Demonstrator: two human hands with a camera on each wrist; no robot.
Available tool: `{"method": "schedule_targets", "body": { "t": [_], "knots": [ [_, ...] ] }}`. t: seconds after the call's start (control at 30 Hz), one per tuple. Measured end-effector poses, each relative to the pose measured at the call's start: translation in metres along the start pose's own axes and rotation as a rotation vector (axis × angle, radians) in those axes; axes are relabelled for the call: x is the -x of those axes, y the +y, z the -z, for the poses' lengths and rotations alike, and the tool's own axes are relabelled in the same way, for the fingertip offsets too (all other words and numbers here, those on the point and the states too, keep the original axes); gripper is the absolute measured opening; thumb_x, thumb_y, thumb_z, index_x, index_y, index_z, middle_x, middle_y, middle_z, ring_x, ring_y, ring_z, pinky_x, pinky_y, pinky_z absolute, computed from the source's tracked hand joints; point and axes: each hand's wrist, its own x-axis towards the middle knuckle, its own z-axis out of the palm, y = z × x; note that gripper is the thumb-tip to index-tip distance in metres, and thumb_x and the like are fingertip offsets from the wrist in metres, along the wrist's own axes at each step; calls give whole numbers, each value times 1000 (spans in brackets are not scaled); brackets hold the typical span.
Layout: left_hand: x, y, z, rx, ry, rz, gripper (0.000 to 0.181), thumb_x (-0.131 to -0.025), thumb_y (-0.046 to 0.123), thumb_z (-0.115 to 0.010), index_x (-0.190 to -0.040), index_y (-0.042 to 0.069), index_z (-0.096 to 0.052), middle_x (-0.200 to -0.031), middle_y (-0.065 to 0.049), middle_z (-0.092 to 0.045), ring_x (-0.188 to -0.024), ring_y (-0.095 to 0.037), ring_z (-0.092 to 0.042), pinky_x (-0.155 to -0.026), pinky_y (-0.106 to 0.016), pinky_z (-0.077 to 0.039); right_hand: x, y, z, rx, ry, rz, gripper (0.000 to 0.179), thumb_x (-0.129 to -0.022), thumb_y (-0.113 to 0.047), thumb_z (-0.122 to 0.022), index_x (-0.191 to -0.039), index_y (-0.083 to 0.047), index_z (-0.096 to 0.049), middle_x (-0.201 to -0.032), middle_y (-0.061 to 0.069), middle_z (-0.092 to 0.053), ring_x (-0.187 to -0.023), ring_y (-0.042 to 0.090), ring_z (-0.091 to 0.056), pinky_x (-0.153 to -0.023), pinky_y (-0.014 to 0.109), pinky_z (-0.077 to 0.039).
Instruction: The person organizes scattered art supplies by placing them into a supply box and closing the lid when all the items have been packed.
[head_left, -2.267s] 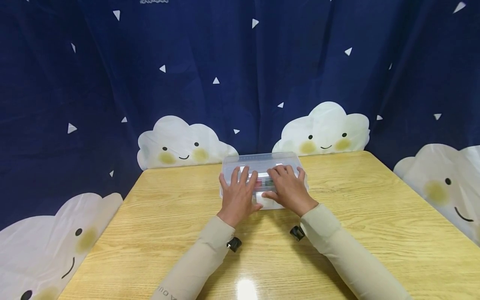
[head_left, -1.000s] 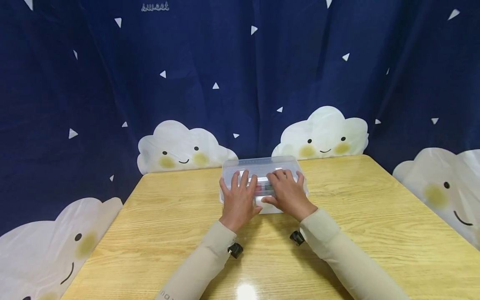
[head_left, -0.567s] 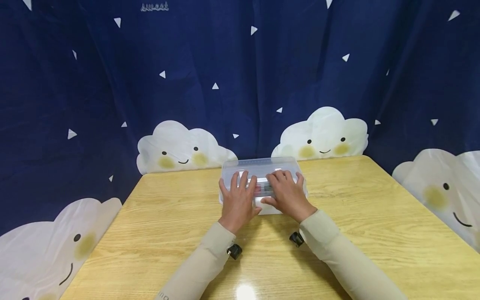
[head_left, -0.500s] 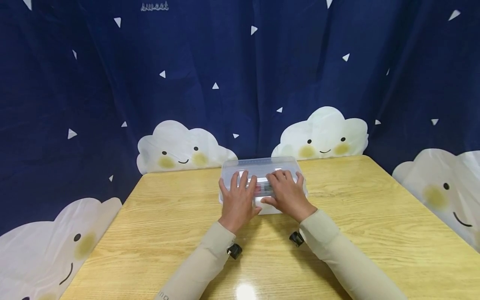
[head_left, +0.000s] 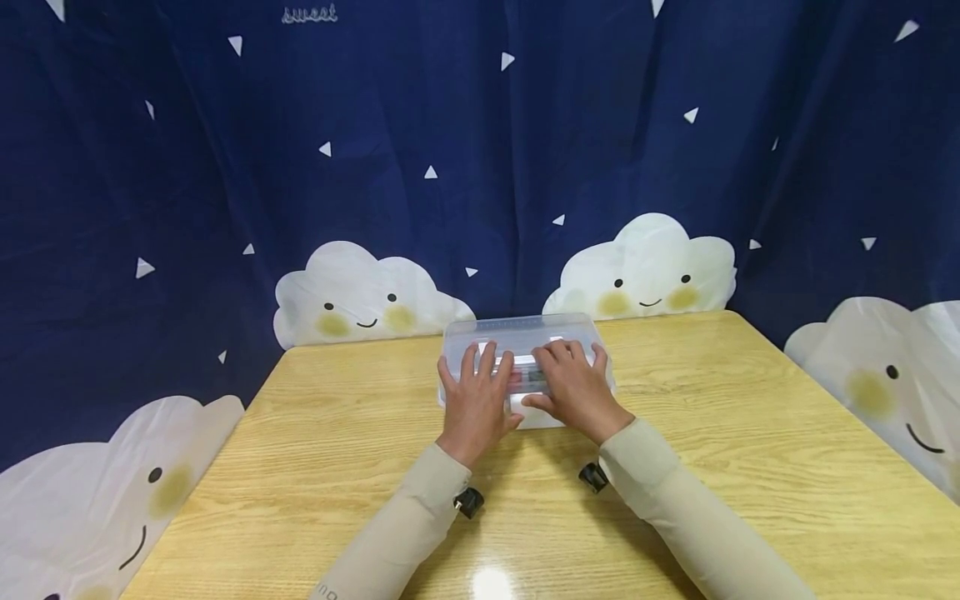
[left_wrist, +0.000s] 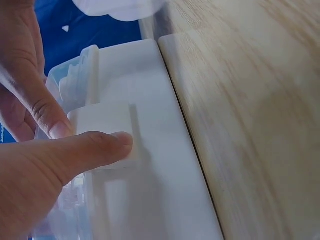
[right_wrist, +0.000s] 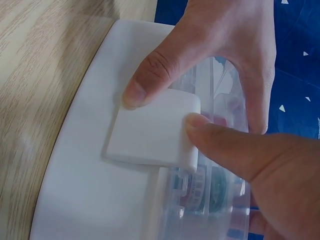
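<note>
A plastic storage box with a white base and a clear lid stands at the table's far side. My left hand and right hand both hold it from the front, fingers spread over the lid. A square white latch sits on its front. In the left wrist view, my left thumb presses the latch's outer part. The right thumb touches the latch's lid-side edge. Reddish and green round items show through the clear plastic; their kind is unclear. The fingers' undersides are hidden.
The light wooden table extends around the box. Its far edge meets a dark blue curtain printed with clouds and triangles. Black wrist cameras hang beneath both sleeves.
The whole view has shifted slightly since the oldest frame, so everything sits a little lower. Both hands stay on the box, and the last half second shows no visible movement.
</note>
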Motion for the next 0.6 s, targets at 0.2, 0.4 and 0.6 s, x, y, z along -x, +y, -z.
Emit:
{"method": "schedule_targets", "body": {
  "t": [0.2,0.4,0.6],
  "knots": [
    [0,-1,-1,10,24,-4,101,-48,69,-83,-131,19,-53,-137,-9,-50,-127,-33,-43,-91,-69,-34,0,0,0,-3,4,7,69,-71,-55,-77,-120,-9,-58,-120,10,-57,-112,34,-48,-95,70,-26],
    [0,-1,-1,3,22,-2,100,-49,69,-82,-131,19,-53,-138,-9,-50,-127,-33,-43,-92,-69,-33,0,0,0,0,7,10,69,-72,-55,-77,-120,-9,-58,-119,10,-57,-112,34,-48,-96,70,-26],
    [0,0,-1,2,16,-7,100,-50,69,-82,-132,19,-52,-138,-9,-50,-127,-34,-43,-92,-69,-33,0,1,-1,2,11,14,69,-71,-55,-77,-119,-9,-58,-119,10,-57,-111,34,-48,-95,70,-26]
  ]
}}
